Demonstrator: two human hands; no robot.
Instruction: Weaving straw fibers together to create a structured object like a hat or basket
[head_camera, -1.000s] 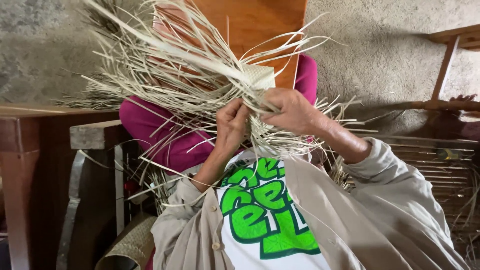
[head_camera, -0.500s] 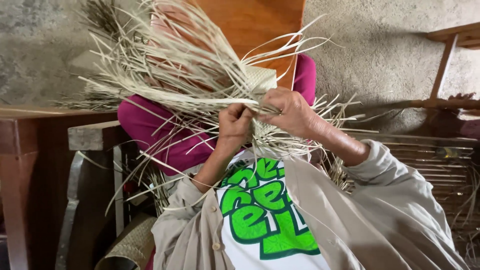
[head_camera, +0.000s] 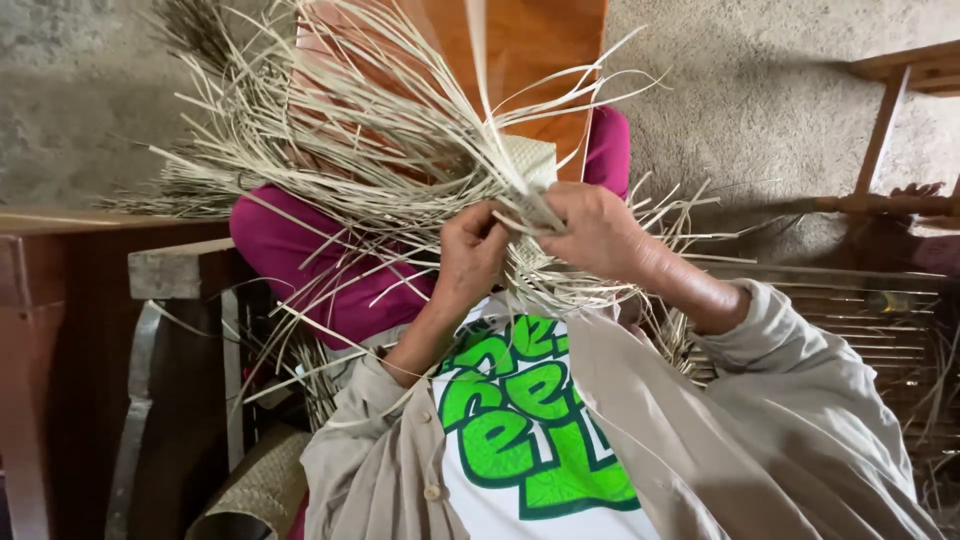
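1. The left hand (head_camera: 470, 250) was closed on pale straw strips (head_camera: 340, 150), probably to keep them taut.
2. The right hand (head_camera: 590, 232) pinched the woven piece (head_camera: 528, 165) in front of the chest, just beside the left, seemingly to steady the weave.
3. A wooden chair (head_camera: 890, 120) stood well apart.

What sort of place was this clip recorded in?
Probably a home weaving workspace: both hands work pale straw strips into a woven piece, on a rough concrete floor with worn wooden furniture and a rolled mat.
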